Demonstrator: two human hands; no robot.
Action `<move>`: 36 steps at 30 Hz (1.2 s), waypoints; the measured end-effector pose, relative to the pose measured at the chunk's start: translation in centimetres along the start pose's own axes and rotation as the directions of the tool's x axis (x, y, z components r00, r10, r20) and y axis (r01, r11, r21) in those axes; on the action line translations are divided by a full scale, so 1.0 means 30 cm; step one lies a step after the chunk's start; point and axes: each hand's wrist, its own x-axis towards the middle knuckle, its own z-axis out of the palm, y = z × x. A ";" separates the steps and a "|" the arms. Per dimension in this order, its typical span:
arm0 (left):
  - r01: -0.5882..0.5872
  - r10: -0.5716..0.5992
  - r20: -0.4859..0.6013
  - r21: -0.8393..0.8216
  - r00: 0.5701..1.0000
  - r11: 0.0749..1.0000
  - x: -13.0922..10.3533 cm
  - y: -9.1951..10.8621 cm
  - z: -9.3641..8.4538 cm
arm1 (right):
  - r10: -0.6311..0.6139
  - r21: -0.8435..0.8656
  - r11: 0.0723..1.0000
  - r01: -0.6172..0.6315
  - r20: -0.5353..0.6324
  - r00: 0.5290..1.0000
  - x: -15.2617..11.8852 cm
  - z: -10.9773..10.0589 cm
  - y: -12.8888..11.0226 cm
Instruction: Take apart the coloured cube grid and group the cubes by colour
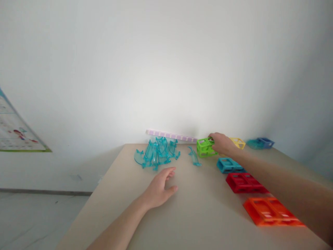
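Observation:
My right hand [221, 143] reaches to the back of the table, its fingers closed on a green open-frame toy block [205, 147]. Part of the block is hidden by the hand. My left hand [160, 187] rests over the table, thumb and fingers apart, with nothing in it. Just beyond it lies a pile of clear teal curved plastic track pieces [157, 152]. One more teal curved piece [194, 156] lies by itself to the left of the green block.
Teal [229, 165], red [244, 183] and orange [270, 211] frame blocks line the right side, partly under my right forearm. Behind are a yellow frame block [239, 143], a blue block [265, 142] and a lilac-and-white strip [171, 135] along the wall.

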 end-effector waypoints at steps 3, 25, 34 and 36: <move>-0.012 0.012 -0.003 0.000 1.000 1.000 -0.001 -0.003 -0.001 | -0.014 -0.032 0.999 0.015 0.062 0.998 0.006 0.042 -0.002; -0.003 0.003 0.012 0.031 1.000 1.000 0.002 -0.003 0.001 | 0.054 -0.144 0.988 -0.065 -0.080 0.995 -0.010 0.049 0.256; 0.001 -0.002 0.026 0.036 1.000 0.999 0.002 0.005 -0.006 | 0.045 -0.136 0.988 -0.072 -0.188 0.981 -0.081 -0.012 0.168; 0.000 -0.001 0.026 0.035 1.000 0.999 0.001 0.004 -0.006 | 0.015 -0.123 0.992 -0.038 -0.179 0.984 -0.127 -0.020 0.070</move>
